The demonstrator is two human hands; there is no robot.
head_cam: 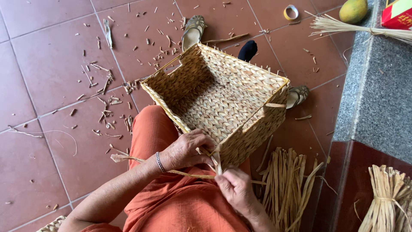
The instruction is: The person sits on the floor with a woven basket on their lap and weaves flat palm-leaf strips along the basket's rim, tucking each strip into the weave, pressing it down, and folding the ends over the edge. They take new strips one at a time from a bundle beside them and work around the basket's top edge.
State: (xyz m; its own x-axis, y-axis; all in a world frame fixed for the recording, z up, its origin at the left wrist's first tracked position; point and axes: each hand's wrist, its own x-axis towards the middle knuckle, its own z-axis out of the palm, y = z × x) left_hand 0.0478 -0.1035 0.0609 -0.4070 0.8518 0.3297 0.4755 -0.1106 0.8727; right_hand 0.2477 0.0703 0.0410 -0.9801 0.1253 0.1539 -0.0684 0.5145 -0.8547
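A rectangular woven straw basket (240, 81) rests tilted on my lap, its open side facing up and away. My left hand (184, 150), with a bracelet at the wrist, presses against the basket's near corner rim and grips a flat straw strand (128, 159) that trails off to the left. My right hand (234, 187) pinches the strand ends (216, 162) standing up at that same corner. My legs are covered in orange cloth (171, 202).
Loose straw strips (285, 184) lie on the red tiled floor by my right knee. A tied straw bundle (386, 202) stands at lower right. A grey stone ledge (377, 94) holds straw, a green-yellow fruit (353, 10) and a red box. Sandals, a tape roll (292, 12) and straw scraps litter the floor.
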